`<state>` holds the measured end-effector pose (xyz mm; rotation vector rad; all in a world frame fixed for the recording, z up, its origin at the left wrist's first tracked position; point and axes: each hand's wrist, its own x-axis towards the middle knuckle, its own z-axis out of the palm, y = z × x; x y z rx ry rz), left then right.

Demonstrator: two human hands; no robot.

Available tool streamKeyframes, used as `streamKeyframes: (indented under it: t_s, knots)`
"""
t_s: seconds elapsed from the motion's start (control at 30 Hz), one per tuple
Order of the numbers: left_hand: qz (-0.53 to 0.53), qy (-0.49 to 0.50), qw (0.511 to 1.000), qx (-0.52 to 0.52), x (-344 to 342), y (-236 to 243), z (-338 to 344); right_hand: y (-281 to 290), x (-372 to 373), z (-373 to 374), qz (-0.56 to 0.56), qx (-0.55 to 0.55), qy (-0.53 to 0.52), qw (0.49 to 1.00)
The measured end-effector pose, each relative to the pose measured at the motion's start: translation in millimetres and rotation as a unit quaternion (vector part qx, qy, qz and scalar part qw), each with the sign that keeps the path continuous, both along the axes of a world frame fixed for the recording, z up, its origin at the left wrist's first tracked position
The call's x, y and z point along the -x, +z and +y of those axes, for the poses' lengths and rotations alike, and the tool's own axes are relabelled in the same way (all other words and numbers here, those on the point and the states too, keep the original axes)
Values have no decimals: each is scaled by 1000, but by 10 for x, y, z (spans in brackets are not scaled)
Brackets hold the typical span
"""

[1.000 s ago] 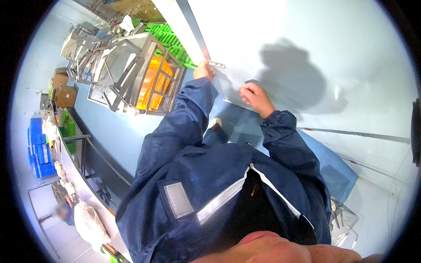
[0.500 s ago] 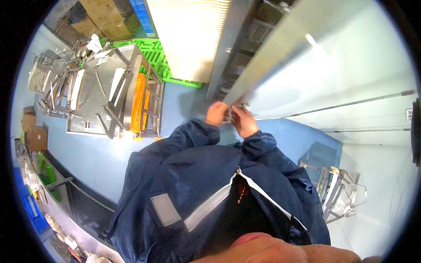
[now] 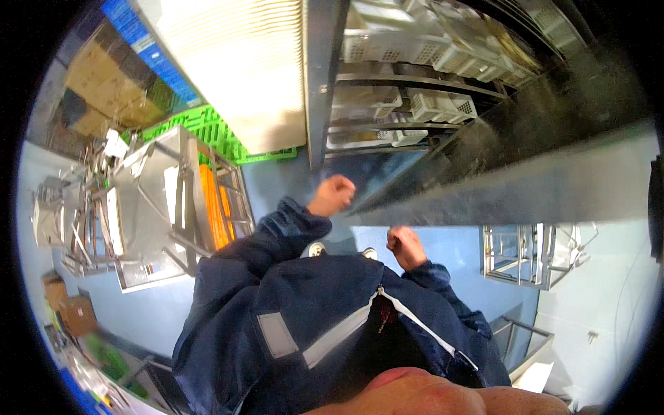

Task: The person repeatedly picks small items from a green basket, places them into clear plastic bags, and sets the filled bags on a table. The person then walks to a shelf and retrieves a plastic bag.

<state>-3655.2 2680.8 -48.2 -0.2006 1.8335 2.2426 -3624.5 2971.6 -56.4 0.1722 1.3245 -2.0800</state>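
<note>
A tall grey door (image 3: 512, 187) stands swung open in front of me, on the right. My left hand (image 3: 333, 195) is in the air by the opening, its fingers curled, with nothing visible in them. Just below the door's near edge is my right hand (image 3: 406, 247), also closed, a dark patch at its fingertips. Whether it holds something small I cannot make out. Past the opening, white perforated baskets (image 3: 443, 107) sit on dark metal shelves (image 3: 422, 84), some with bagged contents.
A tall stack of cream trays (image 3: 242, 76) stands on a green pallet (image 3: 207, 131) left of the opening. Farther left is a metal table (image 3: 149, 200) with an orange crate (image 3: 213, 207) under its side. Metal frames (image 3: 515, 252) stand at right, beyond the door.
The door has swung open to the right, exposing the shelves. My hands, earlier together at its edge, have drawn apart, the right one moving right and nearer to me.
</note>
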Motion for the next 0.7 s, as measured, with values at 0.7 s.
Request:
streamKeyframes:
  t_s: [0.7]
  knots:
    - [344, -13, 816, 464, 2321, -315, -620, -84, -1319, 2411, -85, -94, -181, 975]
